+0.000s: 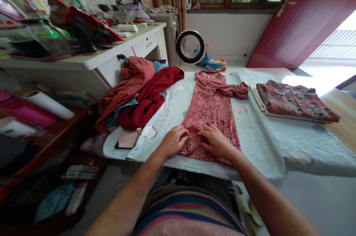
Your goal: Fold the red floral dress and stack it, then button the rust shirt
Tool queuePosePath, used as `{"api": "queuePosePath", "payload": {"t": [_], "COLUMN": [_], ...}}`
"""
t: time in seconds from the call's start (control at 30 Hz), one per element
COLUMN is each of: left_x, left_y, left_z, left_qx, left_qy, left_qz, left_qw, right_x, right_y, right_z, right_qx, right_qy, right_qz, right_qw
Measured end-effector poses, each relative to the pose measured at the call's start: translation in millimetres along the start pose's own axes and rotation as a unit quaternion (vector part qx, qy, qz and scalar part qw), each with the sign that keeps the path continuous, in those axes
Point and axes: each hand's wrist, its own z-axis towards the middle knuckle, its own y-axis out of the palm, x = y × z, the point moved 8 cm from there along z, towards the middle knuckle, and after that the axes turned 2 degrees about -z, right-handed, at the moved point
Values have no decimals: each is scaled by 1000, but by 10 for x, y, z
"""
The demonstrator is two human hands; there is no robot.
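Left hand [174, 140]: centre of frame, thumb and fingertips together, pinching fabric near the garment's left edge.
Right hand [217, 141]: just right of it, fingers curled on the fabric; can't tell if it grips.
Red patterned garment [213, 106]: under both hands, centre, laid out lengthwise; one sleeve [235, 90] sticks out toward the right.
Hem risk: lower end lies near the quilt's front edge; a pull toward the body could drag it over.
Crease risk: cloth looks rumpled by the right hand; uneven tension between the hands would likely skew it.
Quilt [258, 147]: pale blue, wrinkled under everything; if it slips, the garment probably shifts too.
Flat pink object [127, 139]: lower left of centre, near the edge; a wide left elbow could knock it.
Clothes pile [147, 99]: left of centre, loose; could slump off the side if nudged.
Folded stack [296, 100]: right of frame, apart from the sleeve.
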Motion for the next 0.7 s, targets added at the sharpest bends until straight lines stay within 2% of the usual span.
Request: {"api": "queuePosePath", "payload": {"t": [0.23, 0.33, 0.5, 0.7], "left_x": [-88, -151, -191, -140], "left_y": [-74, -73, -58, -15], "left_z": [-121, -151, -153, -147], "left_qx": [47, 47, 46, 32], "left_qy": [-14, -34, -57, -56], "left_qz": [74, 92, 67, 45], "left_qw": [996, 994, 995, 997], "right_x": [-106, -110, -59, -113], "right_y": [-19, -7, 44, 84], "right_z": [-89, -186, -313, -300], "right_qx": [6, 13, 34, 20], "right_qy": [14, 15, 44, 57], "right_qz": [-12, 12, 57, 24], "right_qw": [1000, 1000, 997, 998]}}
